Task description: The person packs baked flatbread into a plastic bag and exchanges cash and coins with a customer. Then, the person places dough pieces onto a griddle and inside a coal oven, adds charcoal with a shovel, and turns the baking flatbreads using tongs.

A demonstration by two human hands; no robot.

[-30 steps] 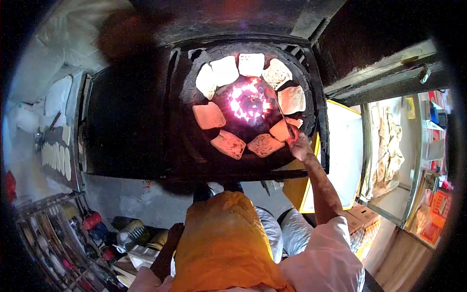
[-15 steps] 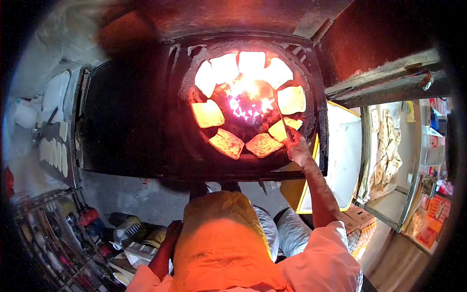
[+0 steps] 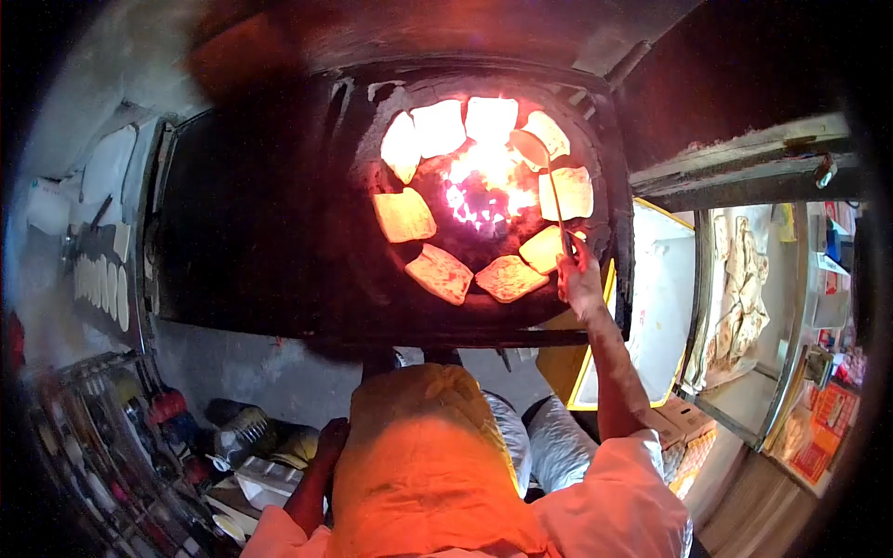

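Observation:
Around the inside wall of a round oven [image 3: 367,270] sits a ring of several flatbreads [image 3: 404,216], with glowing coals [image 3: 479,200] at the centre. My right hand [image 3: 581,279] is closed on the handle of a long-handled tool with a rounded head [image 3: 530,147]. The tool slants up across the oven's right side, its head over the upper-right flatbread [image 3: 553,130]. Whether the head touches that bread, I cannot tell. My left hand [image 3: 330,439] hangs low beside my orange apron [image 3: 428,465], in shadow, its fingers not clear.
Pale strips of dough [image 3: 102,284] lie on a left-hand bench. A yellow-edged white bin [image 3: 659,298] stands right of the oven, beside a tray of browned breads [image 3: 739,288]. Sacks [image 3: 563,446] and cardboard boxes [image 3: 686,418] are below; a rack [image 3: 102,446] stands at lower left.
My right hand has moved slightly right with the tool. The tool's head has gone from over the coals up and right to the upper-right flatbread. My left hand stays put.

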